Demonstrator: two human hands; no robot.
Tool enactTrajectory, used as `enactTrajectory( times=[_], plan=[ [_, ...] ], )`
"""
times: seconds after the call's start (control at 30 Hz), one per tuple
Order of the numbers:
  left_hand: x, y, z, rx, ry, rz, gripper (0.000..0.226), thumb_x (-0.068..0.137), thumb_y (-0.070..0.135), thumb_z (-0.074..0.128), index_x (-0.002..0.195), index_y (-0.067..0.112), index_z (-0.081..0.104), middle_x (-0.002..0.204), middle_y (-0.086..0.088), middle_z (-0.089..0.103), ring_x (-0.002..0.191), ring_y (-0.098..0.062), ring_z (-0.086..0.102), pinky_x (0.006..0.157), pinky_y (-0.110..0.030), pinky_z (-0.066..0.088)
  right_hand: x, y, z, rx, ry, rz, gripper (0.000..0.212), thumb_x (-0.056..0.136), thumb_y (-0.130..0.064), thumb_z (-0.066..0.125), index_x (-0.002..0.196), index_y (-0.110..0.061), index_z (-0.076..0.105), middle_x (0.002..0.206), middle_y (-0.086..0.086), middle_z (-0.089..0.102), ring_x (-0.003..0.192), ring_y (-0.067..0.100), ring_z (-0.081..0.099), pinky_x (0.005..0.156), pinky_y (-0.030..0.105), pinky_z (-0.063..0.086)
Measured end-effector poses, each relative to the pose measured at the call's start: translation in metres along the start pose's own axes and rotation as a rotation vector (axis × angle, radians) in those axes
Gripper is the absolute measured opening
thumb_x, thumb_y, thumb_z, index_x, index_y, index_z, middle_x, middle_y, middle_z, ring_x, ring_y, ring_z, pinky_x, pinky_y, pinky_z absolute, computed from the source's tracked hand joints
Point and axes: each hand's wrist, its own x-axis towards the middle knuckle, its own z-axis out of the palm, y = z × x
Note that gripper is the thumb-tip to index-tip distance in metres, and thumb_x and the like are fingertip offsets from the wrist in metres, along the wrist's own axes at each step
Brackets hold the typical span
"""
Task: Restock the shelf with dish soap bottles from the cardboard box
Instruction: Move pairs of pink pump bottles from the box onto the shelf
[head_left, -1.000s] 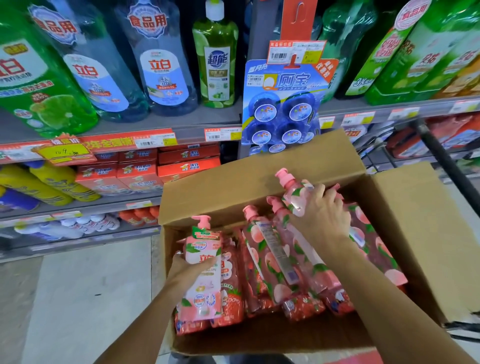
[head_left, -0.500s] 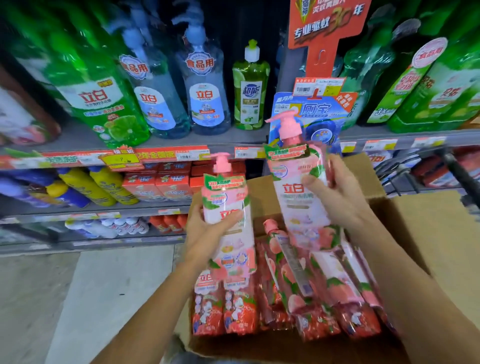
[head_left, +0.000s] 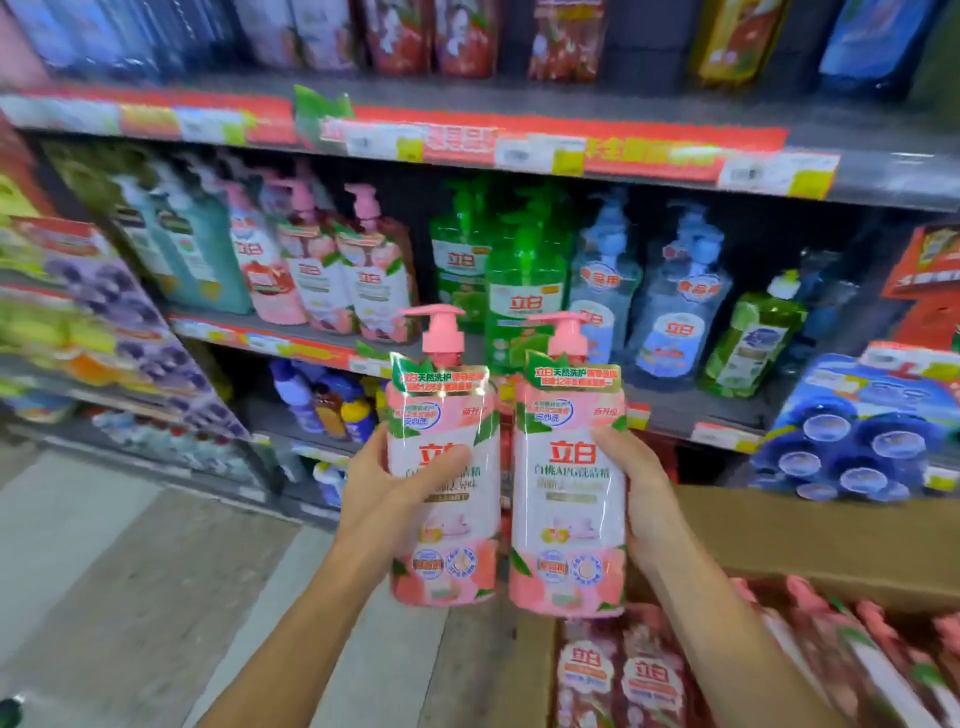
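The left hand (head_left: 387, 499) grasps one pink dish soap bottle (head_left: 444, 483) around its middle, thumb across the label. The right hand (head_left: 647, 499) grasps a second pink bottle (head_left: 569, 493) the same way. Both stand upright at the centre of the frame, side by side and almost touching, labels facing the camera — probably so they can go onto the shelf with the front outward. Matching pink bottles (head_left: 332, 270) already stand on the middle shelf (head_left: 291, 338), at centre left, so I judge that row to be the target. The cardboard box (head_left: 831, 540), at lower right, holds more pink bottles lying down — how many is unclear.
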Motion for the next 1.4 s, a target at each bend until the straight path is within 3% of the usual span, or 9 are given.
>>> enactTrajectory(
  times=[0.27,0.5,0.77,0.87,0.97,1.07,1.17,1.3,1.4],
  plan=[
    [0.010,0.065,-0.185,-0.042,0.114,0.190,0.044,0.059,0.028,0.080,0.099,0.018,0.066,0.087,0.005,0.078,0.078,-0.013,0.075,0.061,-0.020,0.056,0.010,0.036,0.210,-0.110,-0.170,-0.178,0.071,0.059,-0.045,0.075,0.111,0.002,0.068,0.088,0.013,0.078,0.076,0.025,0.076,0.061,0.032,0.058],
    [0.037,0.111,-0.285,-0.049,0.215,0.305,0.034,0.068,0.030,0.084,0.095,0.017,0.068,0.084,0.003,0.078,0.073,-0.013,0.074,0.057,-0.021,0.056,0.027,0.037,0.327,-0.126,-0.273,-0.242,0.064,0.057,-0.042,0.074,0.109,-0.006,0.068,0.090,0.008,0.079,0.079,0.021,0.076,0.063,0.032,0.058],
    [0.102,0.153,-0.331,-0.057,0.177,0.418,0.057,0.054,0.052,0.079,0.100,0.020,0.068,0.091,0.002,0.078,0.081,-0.018,0.075,0.066,-0.030,0.058,0.083,0.016,0.396,-0.102,-0.357,-0.348,0.070,0.063,-0.039,0.074,0.119,0.001,0.065,0.100,0.019,0.077,0.088,0.034,0.075,0.071,0.042,0.060],
    [0.138,0.170,-0.338,-0.065,0.129,0.463,0.047,0.061,0.039,0.086,0.099,0.019,0.068,0.087,0.006,0.078,0.079,-0.013,0.075,0.063,-0.025,0.058,0.117,0.006,0.415,-0.083,-0.359,-0.382,0.077,0.062,-0.043,0.082,0.124,0.000,0.064,0.111,0.026,0.072,0.100,0.045,0.070,0.083,0.057,0.057],
    [0.177,0.193,-0.337,-0.084,0.083,0.519,0.040,0.065,0.034,0.071,0.100,0.016,0.067,0.083,0.009,0.077,0.076,-0.008,0.074,0.058,-0.016,0.054,0.154,-0.012,0.434,-0.033,-0.349,-0.403,0.089,0.054,-0.049,0.090,0.124,-0.001,0.064,0.116,0.031,0.068,0.107,0.052,0.064,0.091,0.069,0.050],
    [0.223,0.216,-0.338,-0.092,0.045,0.555,0.037,0.065,0.033,0.071,0.097,0.017,0.067,0.082,0.010,0.077,0.074,-0.007,0.073,0.057,-0.017,0.054,0.190,-0.033,0.451,-0.032,-0.363,-0.454,0.083,0.057,-0.045,0.086,0.124,-0.001,0.064,0.115,0.029,0.070,0.106,0.050,0.066,0.090,0.066,0.053],
    [0.264,0.241,-0.337,-0.080,-0.008,0.607,0.040,0.064,0.035,0.073,0.099,0.016,0.068,0.087,0.006,0.078,0.079,-0.012,0.075,0.061,-0.020,0.056,0.217,-0.057,0.469,0.015,-0.360,-0.496,0.099,0.051,-0.051,0.090,0.129,0.002,0.060,0.119,0.030,0.068,0.105,0.047,0.067,0.087,0.060,0.056],
    [0.310,0.272,-0.334,-0.086,-0.069,0.672,0.040,0.063,0.036,0.074,0.097,0.015,0.068,0.085,0.007,0.078,0.079,-0.011,0.075,0.063,-0.021,0.056,0.248,-0.088,0.488,0.000,-0.338,-0.549,0.106,0.050,-0.053,0.089,0.136,0.000,0.056,0.128,0.032,0.062,0.115,0.051,0.061,0.094,0.066,0.050],
    [0.343,0.292,-0.332,-0.105,-0.135,0.709,0.052,0.063,0.039,0.075,0.105,0.010,0.068,0.092,0.001,0.078,0.084,-0.016,0.075,0.066,-0.024,0.057,0.268,-0.108,0.495,-0.018,-0.329,-0.598,0.104,0.047,-0.055,0.090,0.132,-0.002,0.061,0.123,0.027,0.067,0.110,0.045,0.066,0.088,0.057,0.055]
  ],
)
